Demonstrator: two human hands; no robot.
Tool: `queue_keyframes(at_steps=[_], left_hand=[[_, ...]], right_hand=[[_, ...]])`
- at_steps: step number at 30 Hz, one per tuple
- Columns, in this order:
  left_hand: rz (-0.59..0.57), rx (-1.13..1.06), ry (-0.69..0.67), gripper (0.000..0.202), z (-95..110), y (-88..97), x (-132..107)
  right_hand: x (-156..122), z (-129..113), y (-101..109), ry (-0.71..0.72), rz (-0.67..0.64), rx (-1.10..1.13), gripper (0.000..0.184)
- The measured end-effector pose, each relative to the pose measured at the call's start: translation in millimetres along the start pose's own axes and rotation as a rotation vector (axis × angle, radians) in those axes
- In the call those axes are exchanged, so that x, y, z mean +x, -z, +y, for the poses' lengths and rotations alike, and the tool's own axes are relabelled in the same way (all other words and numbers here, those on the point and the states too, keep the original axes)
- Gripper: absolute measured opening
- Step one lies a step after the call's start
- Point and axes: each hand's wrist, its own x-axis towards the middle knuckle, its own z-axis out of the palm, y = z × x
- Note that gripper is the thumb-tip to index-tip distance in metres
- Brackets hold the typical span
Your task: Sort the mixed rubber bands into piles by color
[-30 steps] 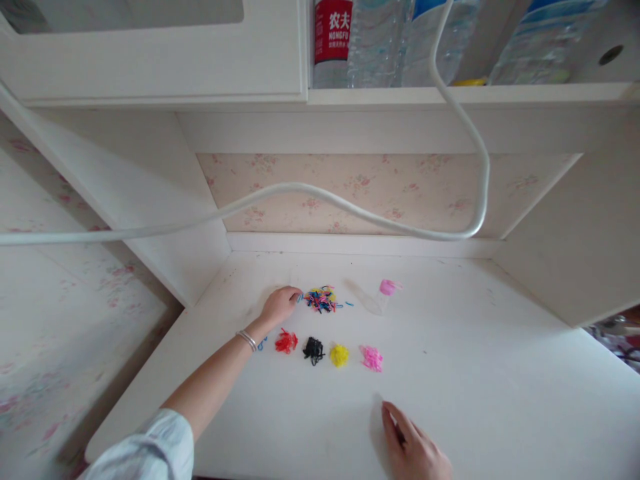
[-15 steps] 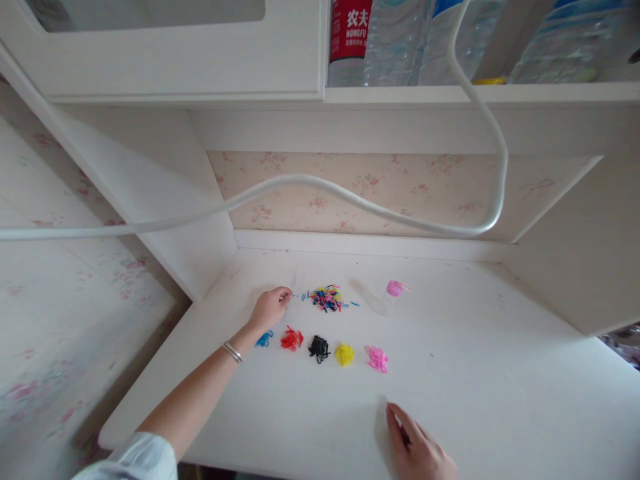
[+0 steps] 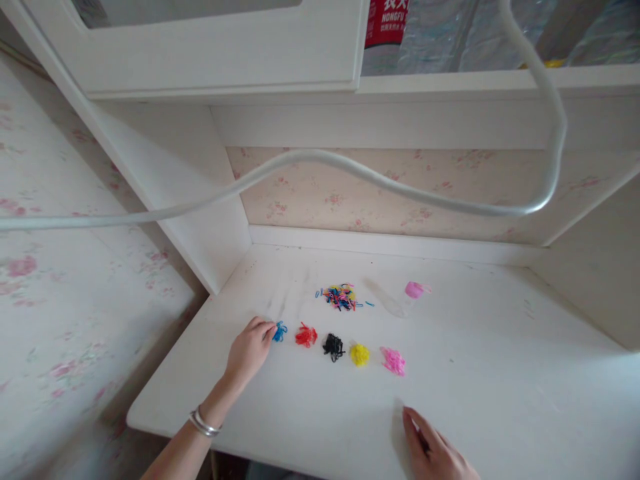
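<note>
My left hand [image 3: 253,347] is at the blue rubber band pile [image 3: 281,331], its thumb and fingers pinched at the pile's left edge. The pinch hides most of the blue rubber band between the fingertips. To the right, in a row, lie small piles of red rubber bands [image 3: 306,335], black rubber bands [image 3: 333,347], yellow rubber bands [image 3: 359,355] and pink rubber bands [image 3: 394,361]. Behind the row is a mixed-colour heap of rubber bands [image 3: 341,297]. My right hand [image 3: 434,445] rests near the front edge, fingers curled together, with nothing visible in them.
A clear container with a pink lid [image 3: 414,290] lies behind the row, at right. The white desk [image 3: 500,373] has a cabinet [image 3: 225,60] above it. A white cable [image 3: 320,157] crosses the view. Water bottles [image 3: 385,33] stand on the upper shelf.
My left hand has moved from the left side of the mixed heap toward me, to the blue pile. My right hand stays in place on the desk. The view has shifted a little.
</note>
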Motion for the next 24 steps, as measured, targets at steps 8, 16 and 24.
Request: queue_keyframes(at_steps=[8,16,24], left_hand=[[0.132,-0.067,0.004,0.031,-10.2,-7.0,-22.7],[0.208,-0.203,0.139,0.03,-20.1,-7.3,-83.9],[0.263,-0.165,0.127,0.027,-21.1,-7.2,-106.7]], right_hand=[[15.6,-9.3,18.2,0.008,-0.121,0.288,0.048],[105.8,-106.6,45.5,0.295,-0.243,-0.119,0.041],[178.6,-139.6,5.6,0.156,-0.301,-0.407,0.036]])
